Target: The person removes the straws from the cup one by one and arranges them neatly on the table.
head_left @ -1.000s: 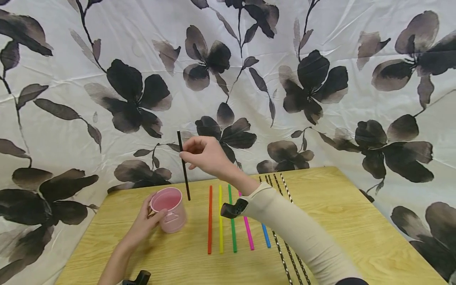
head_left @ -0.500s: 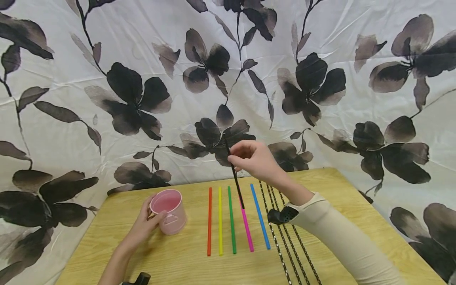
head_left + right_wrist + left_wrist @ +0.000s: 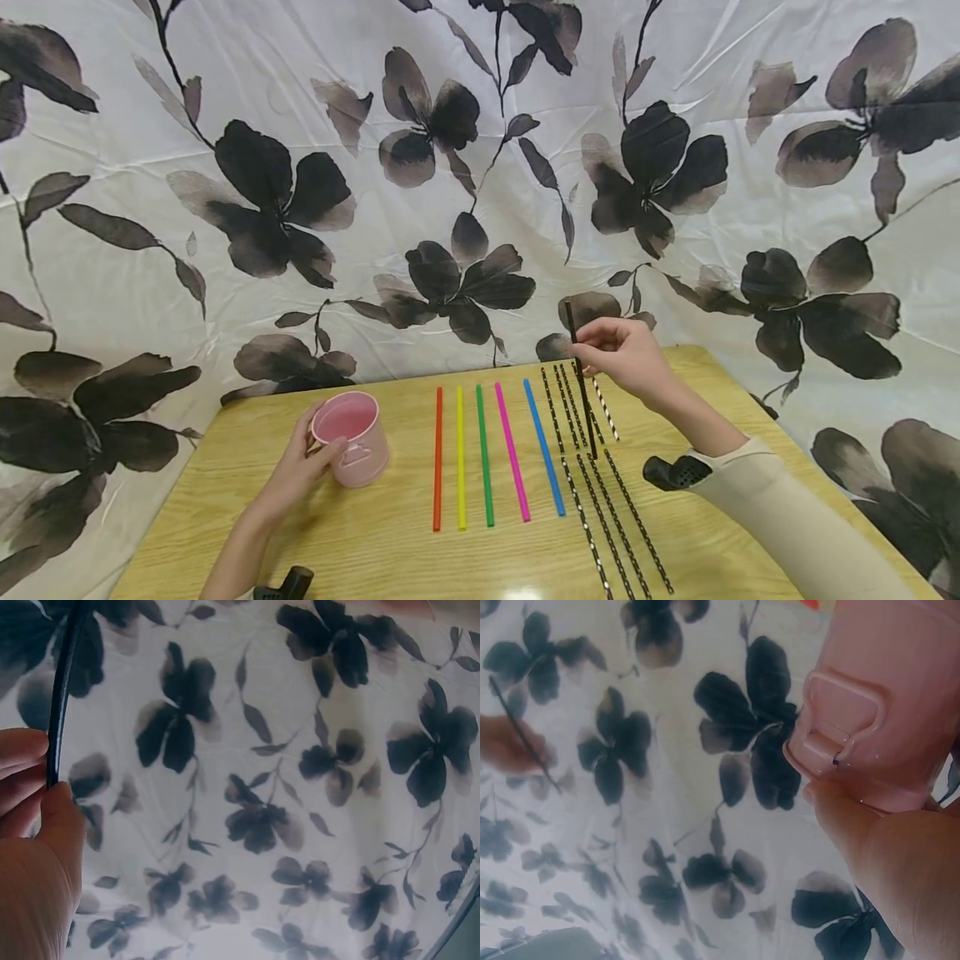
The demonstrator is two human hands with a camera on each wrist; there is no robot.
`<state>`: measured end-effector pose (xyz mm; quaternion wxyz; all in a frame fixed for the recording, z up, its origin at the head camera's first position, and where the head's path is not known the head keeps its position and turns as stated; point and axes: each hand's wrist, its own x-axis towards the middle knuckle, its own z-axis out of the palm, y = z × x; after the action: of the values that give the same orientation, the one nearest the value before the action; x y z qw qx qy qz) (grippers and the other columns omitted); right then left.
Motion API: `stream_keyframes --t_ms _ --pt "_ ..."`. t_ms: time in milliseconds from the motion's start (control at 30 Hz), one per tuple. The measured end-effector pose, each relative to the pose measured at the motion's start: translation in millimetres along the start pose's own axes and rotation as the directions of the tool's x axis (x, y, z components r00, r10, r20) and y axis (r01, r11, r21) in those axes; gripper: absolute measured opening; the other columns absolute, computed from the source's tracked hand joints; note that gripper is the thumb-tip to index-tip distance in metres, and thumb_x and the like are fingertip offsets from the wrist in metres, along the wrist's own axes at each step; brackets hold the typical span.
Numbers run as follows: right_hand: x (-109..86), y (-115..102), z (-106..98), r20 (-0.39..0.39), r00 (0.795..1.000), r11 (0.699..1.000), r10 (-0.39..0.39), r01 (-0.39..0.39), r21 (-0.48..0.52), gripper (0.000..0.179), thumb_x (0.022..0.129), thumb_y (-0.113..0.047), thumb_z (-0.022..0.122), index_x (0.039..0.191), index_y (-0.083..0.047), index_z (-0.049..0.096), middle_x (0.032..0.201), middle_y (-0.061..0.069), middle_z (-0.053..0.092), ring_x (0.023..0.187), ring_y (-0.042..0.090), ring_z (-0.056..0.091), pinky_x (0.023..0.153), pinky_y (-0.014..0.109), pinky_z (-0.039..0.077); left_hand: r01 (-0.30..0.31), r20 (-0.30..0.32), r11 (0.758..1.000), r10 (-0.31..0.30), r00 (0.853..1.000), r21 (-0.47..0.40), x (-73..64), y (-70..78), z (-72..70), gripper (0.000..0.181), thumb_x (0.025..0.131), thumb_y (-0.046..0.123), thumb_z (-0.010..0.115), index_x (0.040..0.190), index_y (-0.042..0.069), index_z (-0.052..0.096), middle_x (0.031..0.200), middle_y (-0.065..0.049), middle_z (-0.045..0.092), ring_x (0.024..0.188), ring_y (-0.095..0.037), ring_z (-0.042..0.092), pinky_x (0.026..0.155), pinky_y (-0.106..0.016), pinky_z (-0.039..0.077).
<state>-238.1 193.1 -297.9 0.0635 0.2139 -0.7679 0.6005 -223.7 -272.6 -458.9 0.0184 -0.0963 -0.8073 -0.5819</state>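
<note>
A pink cup (image 3: pixel 362 464) with a small moulded handle stands at the left of the table, its open mouth facing up. My left hand (image 3: pixel 294 468) grips its side, thumb at the front near the handle; in the left wrist view the thumb lies along the base of the pink cup (image 3: pixel 907 712). High over the right part of the table, my right hand (image 3: pixel 628 360) pinches a plain black straw (image 3: pixel 587 417) between thumb and fingertips. That black straw (image 3: pixel 64 690) is near upright, and its lower end overlaps the patterned straws in the head view.
Side by side lie a red straw (image 3: pixel 438 458), yellow straw (image 3: pixel 461 458), green straw (image 3: pixel 485 458), magenta straw (image 3: pixel 512 452) and blue straw (image 3: pixel 543 448). Right of them, dark patterned straws (image 3: pixel 586 527) form two rows, with a black-and-white striped straw (image 3: pixel 607 410). Floral cloth (image 3: pixel 450 208) hangs behind.
My right hand has carried the black straw rightward, from near the cup, past the coloured straws, to above the patterned ones. The left hand keeps its grip on the cup.
</note>
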Motion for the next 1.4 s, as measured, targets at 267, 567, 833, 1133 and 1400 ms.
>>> stream_keyframes --t_ms 267,567,833,1133,1400 --pt "-22.3 53 -29 0.025 0.989 0.988 0.148 -0.147 -0.045 0.029 0.079 -0.019 0.066 0.096 0.004 0.06 0.083 0.017 0.061 0.067 0.026 0.059 0.061 0.039 0.051 -0.012 -0.013 1.0 0.012 1.0 0.006 -3.0 9.2 1.6 0.07 0.09 0.025 0.052 0.141 0.023 0.005 0.134 -0.021 0.026 0.116 -0.036 0.035 0.083 -0.029 0.044" --pt "-51.8 94 -47 0.036 0.952 0.951 0.305 -0.302 -0.069 0.033 0.08 -0.02 0.066 0.099 0.006 0.059 0.083 0.017 0.059 0.069 0.027 0.059 0.064 0.041 0.051 -0.038 0.011 0.999 0.038 0.999 -0.017 1.5 4.3 0.1 0.071 0.09 0.026 0.052 0.141 0.025 0.003 0.135 -0.023 0.023 0.118 -0.033 0.034 0.083 -0.028 0.043" --pt "-80.4 132 -49 0.026 0.907 0.905 0.421 -0.417 -0.084 0.039 0.079 -0.024 0.067 0.101 0.007 0.057 0.081 0.019 0.06 0.068 0.027 0.058 0.065 0.041 0.051 -0.022 0.001 0.997 0.022 1.0 -0.076 2.6 8.9 2.8 0.072 0.089 0.023 0.053 0.141 0.019 0.004 0.135 -0.022 0.026 0.118 -0.035 0.031 0.081 -0.029 0.045" --pt "-96.4 151 -41 0.003 0.876 0.871 0.482 -0.479 -0.11 0.032 0.078 -0.018 0.067 0.097 0.006 0.059 0.079 0.017 0.061 0.063 0.023 0.058 0.058 0.036 0.052 0.003 0.009 0.996 -0.002 1.0 -0.088 -0.1 10.2 3.4 0.073 0.089 0.023 0.053 0.141 0.019 0.002 0.137 -0.021 0.022 0.121 -0.036 0.029 0.085 -0.033 0.042" --pt "-102.5 156 -34 -0.04 0.873 0.849 0.486 -0.482 -0.218 0.021 0.079 -0.015 0.066 0.091 0.002 0.063 0.07 0.01 0.059 0.056 0.02 0.057 0.05 0.032 0.05 -0.006 0.003 0.998 0.006 1.0 -0.063 -1.7 4.8 2.6 0.074 0.089 0.025 0.053 0.141 0.019 0.002 0.137 -0.022 0.022 0.122 -0.036 0.026 0.084 -0.033 0.043"
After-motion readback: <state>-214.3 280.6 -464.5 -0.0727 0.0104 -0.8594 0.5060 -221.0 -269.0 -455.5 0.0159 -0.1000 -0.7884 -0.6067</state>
